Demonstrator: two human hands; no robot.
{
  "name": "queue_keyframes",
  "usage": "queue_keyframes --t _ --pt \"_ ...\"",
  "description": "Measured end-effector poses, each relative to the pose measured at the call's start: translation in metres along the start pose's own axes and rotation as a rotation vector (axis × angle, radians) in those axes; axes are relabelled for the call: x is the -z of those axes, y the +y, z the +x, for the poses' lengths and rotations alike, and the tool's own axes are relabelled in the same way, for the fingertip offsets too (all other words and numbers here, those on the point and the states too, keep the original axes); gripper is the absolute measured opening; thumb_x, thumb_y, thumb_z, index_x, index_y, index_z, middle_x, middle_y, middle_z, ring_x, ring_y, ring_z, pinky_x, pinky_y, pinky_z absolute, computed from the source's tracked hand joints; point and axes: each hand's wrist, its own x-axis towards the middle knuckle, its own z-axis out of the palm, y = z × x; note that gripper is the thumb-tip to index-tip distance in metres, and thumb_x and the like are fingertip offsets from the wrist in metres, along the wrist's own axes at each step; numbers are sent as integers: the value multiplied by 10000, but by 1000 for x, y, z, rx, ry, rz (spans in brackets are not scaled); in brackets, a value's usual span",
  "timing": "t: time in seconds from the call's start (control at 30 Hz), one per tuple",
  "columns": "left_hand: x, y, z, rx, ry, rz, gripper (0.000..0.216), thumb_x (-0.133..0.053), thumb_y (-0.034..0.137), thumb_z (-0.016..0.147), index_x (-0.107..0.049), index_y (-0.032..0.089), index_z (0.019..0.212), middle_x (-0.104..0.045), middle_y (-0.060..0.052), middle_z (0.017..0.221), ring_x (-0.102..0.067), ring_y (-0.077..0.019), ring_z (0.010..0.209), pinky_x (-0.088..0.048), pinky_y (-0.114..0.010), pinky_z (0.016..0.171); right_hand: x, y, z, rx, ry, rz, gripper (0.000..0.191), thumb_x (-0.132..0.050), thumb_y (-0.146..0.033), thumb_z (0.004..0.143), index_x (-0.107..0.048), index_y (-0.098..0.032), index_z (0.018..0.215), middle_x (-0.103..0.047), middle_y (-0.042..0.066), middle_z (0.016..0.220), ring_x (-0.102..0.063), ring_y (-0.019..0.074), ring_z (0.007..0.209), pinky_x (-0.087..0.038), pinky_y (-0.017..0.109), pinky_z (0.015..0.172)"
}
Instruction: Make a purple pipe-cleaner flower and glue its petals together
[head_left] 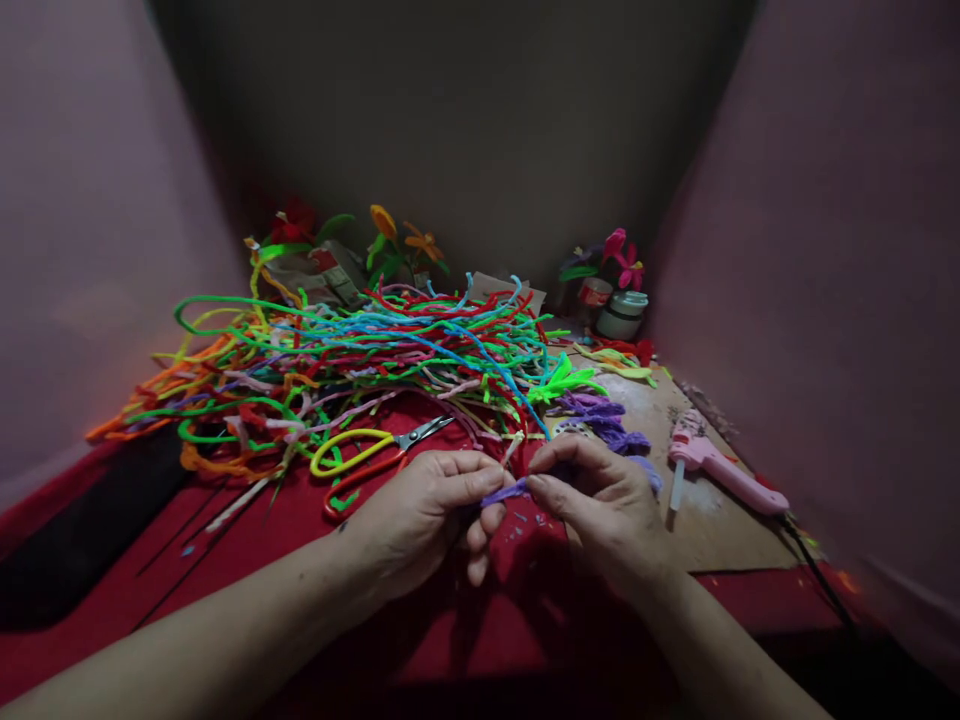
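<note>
A short purple pipe cleaner (504,492) stretches between my two hands above the red cloth. Thumb and forefinger of my left hand (450,490) pinch one end of it, the other fingers curled below. My right hand (600,495) pinches the opposite end between thumb and fingertips. Just behind the fingers, a pale thin tip (514,450) sticks up; what it belongs to I cannot make out. Scissors (375,455) with one yellow and one red handle lie left of my hands. Purple pipe-cleaner pieces (600,415) lie behind my right hand.
Many coloured pipe cleaners (375,340) form a heap behind the scissors. A pink glue gun (720,465) rests on a cardboard sheet (739,535) at right, its cord trailing off. Finished flowers (626,260) and a lidded jar (622,313) stand at the back. A dark object (82,530) lies left.
</note>
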Motion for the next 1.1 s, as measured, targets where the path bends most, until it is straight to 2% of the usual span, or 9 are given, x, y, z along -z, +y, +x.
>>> queue_keyframes --t 0.13,0.3,0.47,0.63,0.77,0.9,0.97,1.03,1.1 --pt "0 1 -2 3 27 134 208 -562 294 782 -560 118 671 -563 -4 518 -496 -75 373 -449 -190 375 -3 7 -2 -176 32 188 169 -699 -246 679 -570 -187 770 -542 -34 649 -444 68 526 -343 197 489" --pt "-3 4 -5 3 60 336 204 -575 296 767 -578 115 674 -601 -33 571 -537 -95 428 -461 -204 419 -1 6 -2 -228 86 204 189 -706 -259 668 -559 -173 749 -528 -40 593 -424 59 480 -328 184 449" --pt "-9 5 -9 -38 57 423 204 -580 321 762 -613 129 702 -560 -5 554 -495 -78 417 -442 -193 406 1 0 -2 -348 -21 460 186 -712 -202 649 -557 -154 740 -588 -15 589 -516 74 461 -391 169 413" --pt "-10 1 -8 -56 53 378 189 -604 303 748 -609 133 666 -536 5 512 -456 -61 397 -424 -166 371 -2 1 -3 -518 -86 784 199 -720 -149 610 -557 -137 724 -566 -23 466 -482 64 361 -375 143 343" --pt "-8 -3 -2 -21 72 314 201 -626 312 730 -583 136 643 -537 11 501 -445 -54 375 -416 -159 343 -5 9 -2 -527 -71 890 207 -716 -134 608 -552 -141 735 -559 -32 459 -471 57 352 -380 137 343" --pt "-9 -4 3 6 92 261 203 -626 313 731 -570 138 646 -530 22 484 -415 -43 341 -408 -158 324 2 5 -3 -459 -67 821 195 -680 -195 667 -558 -139 808 -587 -11 559 -533 80 432 -434 169 395" --pt "-10 -4 5 17 108 232 207 -622 307 735 -558 138 634 -527 23 475 -411 -44 331 -405 -161 319 13 -1 -6 -393 -31 698 222 -646 -279 709 -554 -151 865 -589 -2 606 -550 98 469 -440 194 410" --pt "-10 -3 6 15 129 204 217 -622 306 734 -544 139 622 -525 23 474 -409 -45 325 -391 -160 308 33 -6 -12 -303 86 452 246 -607 -328 738 -543 -167 912 -607 20 682 -551 105 497 -436 214 437" --pt "-9 -2 7 -1 151 185 219 -631 309 726 -538 140 622 -521 25 476 -403 -45 322 -374 -156 296 63 -5 -18 -181 300 57 244 -575 -288 749 -525 -188 966 -613 71 937 -578 135 647 -463 260 536"
